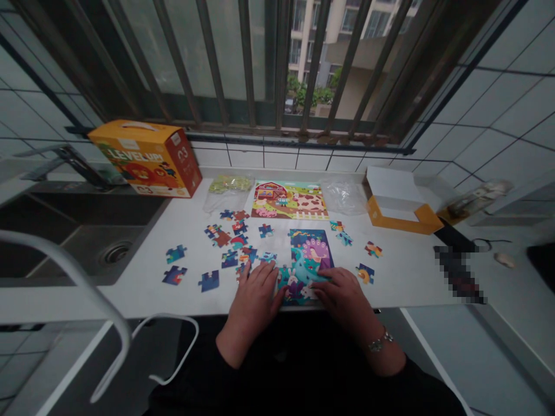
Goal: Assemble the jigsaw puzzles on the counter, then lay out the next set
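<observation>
In the head view, the joined puzzle [310, 260] lies flat on the counter [411, 277], between the person's two hands. The left hand [254, 294] is palm down at its lower left edge, fingers extended and loosely spread, thumb apart near the edge; whether a piece is caught under or between those fingers, I cannot tell. The right hand [347, 297] is half curled, its fingertips over the right side and lower part of the puzzle; I cannot tell whether they pinch anything.

The work looks partway along. An upright block shows a purple peacock, a teal shape and rabbits, with a short extension low on its left. Many loose pieces [210, 281] lie to the left, some very near the left hand, and a few more pieces [365, 274] are scattered to the right, so a good part seems unjoined.

The pieces look like stiff, thick card with rounded knobs and notches, printed in dark blue, teal, red and orange. Behind the puzzle lies a flat farm picture [303, 202], wider than it is deep, between a clear, crinkled bag [344, 197] and another bag with yellow-green contents [229, 185]. An orange carton [143, 164] with a handle stands by the sink [82, 245]; at the right sits an open box [401, 215], white inside.
</observation>
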A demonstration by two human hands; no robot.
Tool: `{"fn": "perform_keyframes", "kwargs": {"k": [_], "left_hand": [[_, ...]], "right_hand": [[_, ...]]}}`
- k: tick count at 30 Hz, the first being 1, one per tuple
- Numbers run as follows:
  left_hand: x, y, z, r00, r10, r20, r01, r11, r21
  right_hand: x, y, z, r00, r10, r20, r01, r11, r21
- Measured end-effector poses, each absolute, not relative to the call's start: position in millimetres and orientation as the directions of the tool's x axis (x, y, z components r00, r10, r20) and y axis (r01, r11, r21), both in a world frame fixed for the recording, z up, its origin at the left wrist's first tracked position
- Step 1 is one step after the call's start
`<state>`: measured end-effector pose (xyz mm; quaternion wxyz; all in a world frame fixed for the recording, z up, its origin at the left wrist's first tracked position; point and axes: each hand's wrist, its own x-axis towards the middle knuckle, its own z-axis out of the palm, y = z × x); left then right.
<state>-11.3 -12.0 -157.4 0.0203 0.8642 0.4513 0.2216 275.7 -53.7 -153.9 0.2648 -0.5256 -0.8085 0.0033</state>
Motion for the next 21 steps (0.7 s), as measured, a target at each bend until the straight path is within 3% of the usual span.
{"fn": "perform_keyframes", "kwargs": {"k": [10, 21], "left_hand": [[-8.5, -16.6, -152.9, 0.465, 0.815, 0.345, 0.796, -0.556, 0.240], [-7.8, -18.1, -152.4, 0.387, 0.833, 0.394, 0.844, -0.493, 0.213]], "right_hand": [[281.8, -36.3, -165.8, -0.169, 0.861, 0.480, 0.856, 0.370, -0.362], [278.3, -35.2, -163.2, -0.148, 0.896, 0.419, 0.871, 0.319, -0.374]]}}
